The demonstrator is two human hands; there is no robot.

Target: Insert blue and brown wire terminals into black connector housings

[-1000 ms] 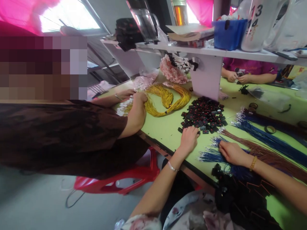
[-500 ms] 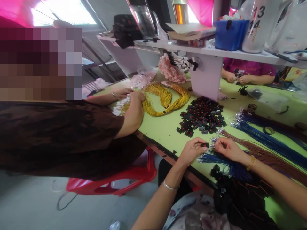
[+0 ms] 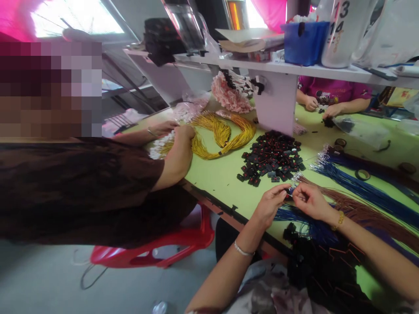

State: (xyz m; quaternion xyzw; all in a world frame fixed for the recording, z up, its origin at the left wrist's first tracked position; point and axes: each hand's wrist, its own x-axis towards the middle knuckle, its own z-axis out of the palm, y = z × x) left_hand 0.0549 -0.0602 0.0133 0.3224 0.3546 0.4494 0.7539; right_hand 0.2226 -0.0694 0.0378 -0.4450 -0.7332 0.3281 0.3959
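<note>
My left hand pinches a small black connector housing between thumb and fingertips. Close against it, my right hand is closed on what looks like a thin wire, its pale tip at the housing; the wire's colour is hard to make out. Under both hands lies a bundle of blue wires. Brown wires with metal tips run out beneath my right wrist. Just beyond my hands is a heap of black connector housings. More black housings with wires lie at the table's near edge.
A person at my left handles yellow wires with white ends. Across the table, another person's hands work with small black parts. A shelf holding a blue bin spans the table. Tape rolls lie beside blue wires.
My right hand has come up against the housing in my left hand, and the two now meet. Across the table, the other person's hand has moved to the black parts.
</note>
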